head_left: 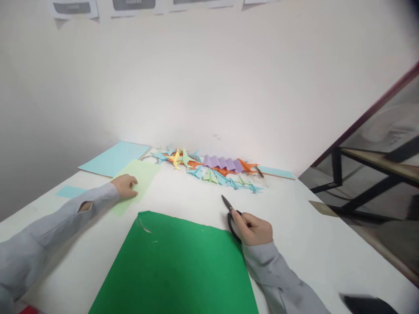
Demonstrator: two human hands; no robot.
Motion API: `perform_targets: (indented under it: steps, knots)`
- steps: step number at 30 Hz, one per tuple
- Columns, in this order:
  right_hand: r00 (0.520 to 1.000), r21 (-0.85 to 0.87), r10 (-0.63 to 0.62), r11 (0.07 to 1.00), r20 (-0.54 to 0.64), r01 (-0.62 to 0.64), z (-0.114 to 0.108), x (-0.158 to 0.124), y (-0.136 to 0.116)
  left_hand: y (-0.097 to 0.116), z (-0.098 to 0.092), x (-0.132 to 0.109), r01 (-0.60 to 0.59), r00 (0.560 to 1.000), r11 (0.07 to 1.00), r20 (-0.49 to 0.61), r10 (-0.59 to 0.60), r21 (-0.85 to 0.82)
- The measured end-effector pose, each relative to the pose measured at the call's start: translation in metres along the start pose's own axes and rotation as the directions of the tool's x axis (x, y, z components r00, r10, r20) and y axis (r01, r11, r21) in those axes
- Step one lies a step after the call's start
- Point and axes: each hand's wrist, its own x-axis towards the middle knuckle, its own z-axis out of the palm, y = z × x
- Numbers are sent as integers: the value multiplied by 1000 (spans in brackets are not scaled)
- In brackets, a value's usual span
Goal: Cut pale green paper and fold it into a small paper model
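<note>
My right hand (252, 227) is closed around the black handles of a pair of scissors (229, 210), whose blades point away toward the wall. It rests at the right edge of a large green paper sheet (176, 266) lying in front of me. My left hand (126, 186) lies on a pale green sheet (139, 179), fingers curled and pressing on the paper. Both arms wear grey sleeves.
A row of folded paper shapes (212, 168) in blue, yellow, orange and purple lies along the wall. A light blue sheet (114, 158) sits at the back left, a blue scrap (69, 191) near my left arm. The white table's right edge (353, 231) drops to a floor with a metal frame.
</note>
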Motion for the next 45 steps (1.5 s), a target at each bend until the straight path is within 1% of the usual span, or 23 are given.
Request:
perform_targets:
  steps: [3,6,9,12,13,14,16,19,21,24,27,30,33,36,38,40,41,42,43,44,45]
  knots:
    - [1000,-2,3,1000,-12,-3,0,0,1,1,9,2,21,1000,999,7,-21,-40]
    - [999,1,27,1000,-29,-27,0,0,0,2,13,6,46,999,994,31,-43,-104]
    - [1000,11,23,1000,-12,-23,0,0,-1,-4,9,7,47,998,984,56,-38,-172]
    - [999,16,28,999,-19,-28,0,-1,-2,-21,-1,2,50,997,980,64,-39,-195]
    - [999,19,30,999,-24,-30,0,-1,-2,-29,-5,-1,59,996,981,72,-46,-184]
    - [999,23,30,999,-23,-29,0,-1,-3,-38,-9,-4,74,994,988,88,-62,-139]
    - [999,27,28,999,-24,-27,0,-1,-2,-56,-16,-12,149,984,989,98,-148,5]
    - [999,25,27,999,-27,-26,1,-1,-2,-78,-25,-23,215,972,973,82,-222,85]
    - [999,25,25,999,-26,-24,1,-1,-1,-86,-30,-26,245,965,963,65,-253,113]
    - [999,24,29,999,-26,-29,1,-1,-1,-89,-36,-21,272,960,953,30,-278,130]
    - [999,32,37,999,-29,-36,2,-2,0,-82,-38,-8,276,961,953,-2,-278,126]
    - [998,34,52,998,-30,-51,2,-2,1,-70,-35,4,300,953,947,9,-303,113]
    - [998,32,60,998,-36,-59,2,-2,1,-61,-31,9,334,941,938,23,-338,92]
    - [999,19,38,999,-38,-37,2,-2,1,-55,-29,10,345,938,939,36,-345,2]
    - [999,9,20,1000,-46,-20,2,-2,1,-49,-31,9,335,942,941,44,-333,-50]
    - [999,-1,0,1000,-54,0,2,-2,1,-38,-37,5,317,948,941,66,-311,-121]
    - [998,-9,-19,1000,-57,19,1,-1,0,-29,-40,1,314,949,930,90,-302,-189]
    - [997,-21,-49,999,-60,48,0,-1,-1,-18,-44,-3,322,947,861,127,-296,-392]
    - [994,-36,-93,995,-60,91,-2,0,-3,-5,-49,-9,320,946,756,142,-293,-570]
    - [987,-49,-149,988,-56,146,-3,0,-5,8,-53,-15,308,947,652,161,-277,-692]
    - [976,-59,-211,976,-49,208,-4,0,-8,23,-56,-22,291,952,563,179,-247,-774]
